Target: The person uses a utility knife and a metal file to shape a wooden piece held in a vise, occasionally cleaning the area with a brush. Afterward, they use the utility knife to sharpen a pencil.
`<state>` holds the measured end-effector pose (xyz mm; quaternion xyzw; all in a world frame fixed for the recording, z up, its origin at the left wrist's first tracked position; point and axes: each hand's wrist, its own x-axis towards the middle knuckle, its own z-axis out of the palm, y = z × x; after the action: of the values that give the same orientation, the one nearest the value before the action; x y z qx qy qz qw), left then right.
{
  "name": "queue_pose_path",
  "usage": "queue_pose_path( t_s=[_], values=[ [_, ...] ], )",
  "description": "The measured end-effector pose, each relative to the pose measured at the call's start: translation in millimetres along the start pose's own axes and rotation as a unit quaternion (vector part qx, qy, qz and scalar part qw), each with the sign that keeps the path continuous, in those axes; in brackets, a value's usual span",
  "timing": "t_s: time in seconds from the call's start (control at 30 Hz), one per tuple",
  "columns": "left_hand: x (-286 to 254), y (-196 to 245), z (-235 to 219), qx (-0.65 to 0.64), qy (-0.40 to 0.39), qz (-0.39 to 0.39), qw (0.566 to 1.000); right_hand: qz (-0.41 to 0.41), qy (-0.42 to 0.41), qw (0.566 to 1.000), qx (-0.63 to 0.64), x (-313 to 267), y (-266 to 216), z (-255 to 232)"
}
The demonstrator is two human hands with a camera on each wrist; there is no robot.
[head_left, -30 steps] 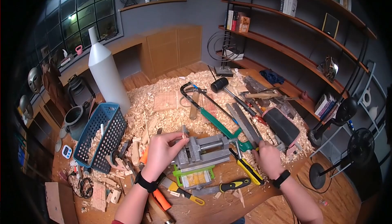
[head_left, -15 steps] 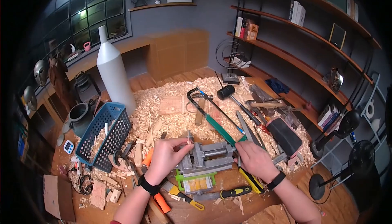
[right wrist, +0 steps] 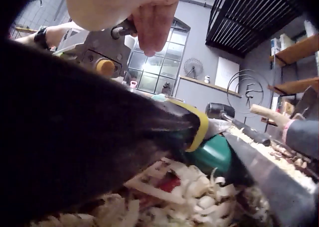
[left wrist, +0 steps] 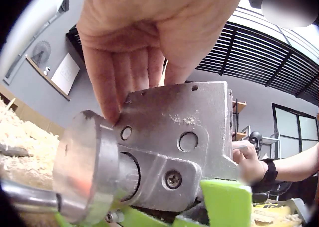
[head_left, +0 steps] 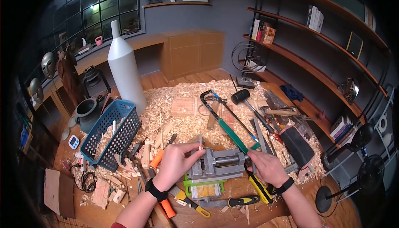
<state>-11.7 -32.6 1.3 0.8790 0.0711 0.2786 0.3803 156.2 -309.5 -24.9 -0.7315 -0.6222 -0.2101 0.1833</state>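
A grey metal bench vise (head_left: 224,161) stands on the table above a green plastic frame (head_left: 204,190). At its left end my left hand (head_left: 178,161) pinches a thin wooden stick (head_left: 201,140) upright between thumb and fingers, close over the jaws. In the left wrist view, that hand (left wrist: 154,32) hangs over the vise's end plate (left wrist: 169,117), with fingertips right at its top edge. My right hand (head_left: 268,167) grips the vise's handle at the right end; its fingers hide most of the handle. In the right wrist view a metal rod (right wrist: 122,31) runs into that hand.
A green-handled hacksaw (head_left: 232,134), a black mallet (head_left: 240,96) and files (head_left: 259,134) lie on wood shavings behind the vise. In front are a yellow-handled knife (head_left: 243,201) and a scraper (head_left: 191,203). A blue basket (head_left: 131,124) and a white bottle (head_left: 126,70) stand left.
My right hand has moved left from beside the files to the vise's handle. The left hand keeps its pinch on the stick. The head view has swung left.
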Motion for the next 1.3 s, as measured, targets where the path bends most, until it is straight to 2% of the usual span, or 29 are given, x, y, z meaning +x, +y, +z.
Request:
queue_pose_path(
  t_s=[0.13, 0.2, 0.33, 0.4, 0.6, 0.73, 0.8, 0.9, 1.03, 1.2, 1.3],
  values=[
    [-1, -1, 0, 0.011, 0.009, 0.017, 1.0, 0.031, 0.004, 0.998, 0.047, 2, -1, -3],
    [0, 0, 0, 0.013, 0.008, 0.02, 1.0, 0.073, -0.047, 0.994, 0.064, 4, -2, -8],
    [-2, -3, 2, 0.013, 0.011, 0.018, 1.0, 0.084, -0.045, 0.994, 0.062, 7, -4, -10],
    [-1, -3, 2, 0.016, 0.015, 0.017, 1.0, 0.044, 0.0, 0.999, 0.018, 9, -6, -8],
    [0, 3, -1, 0.014, -0.005, 0.0, 1.0, 0.076, 0.027, 0.997, -0.001, 17, -5, 4],
    [-1, -1, 2, 0.001, 0.014, 0.019, 1.0, 0.076, 0.055, 0.995, 0.03, 26, -6, 5],
    [-2, -1, 3, -0.002, 0.016, 0.014, 1.0, 0.117, 0.049, 0.991, 0.046, 26, -9, 4],
    [0, 0, 1, 0.013, 0.001, 0.002, 1.0, 0.139, 0.019, 0.989, 0.054, 27, -6, 3],
    [0, 1, 1, 0.018, 0.008, 0.011, 1.0, 0.151, 0.018, 0.985, 0.085, 34, -4, -1],
    [-1, -1, 3, 0.006, 0.009, 0.004, 1.0, 0.213, -0.043, 0.967, 0.131, 43, -3, -11],
    [-1, -1, 4, -0.002, 0.009, 0.008, 1.0, 0.219, -0.057, 0.961, 0.159, 48, 0, -15]
  ],
)
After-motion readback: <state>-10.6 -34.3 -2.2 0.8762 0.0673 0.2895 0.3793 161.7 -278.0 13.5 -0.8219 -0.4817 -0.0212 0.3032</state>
